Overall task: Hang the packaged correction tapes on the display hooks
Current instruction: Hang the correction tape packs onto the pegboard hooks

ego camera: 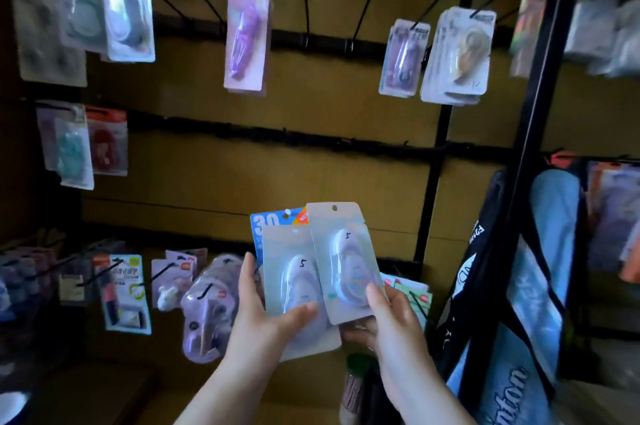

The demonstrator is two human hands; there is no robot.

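Low down, at six o'clock, grips a small stack of correction tape packs (287, 253) in the left hand (265, 313), thumb curled over the front. Pinches one more pack (341, 244) in the right hand (391, 320), overlapping the stack at three o'clock. Faces bare hooks (306, 2) at twelve o'clock, with hung packs (128, 9) at ten and two o'clock.

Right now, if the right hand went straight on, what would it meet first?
Probably the bare brown backboard, with the package in the right hand arriving first; depth is unclear.
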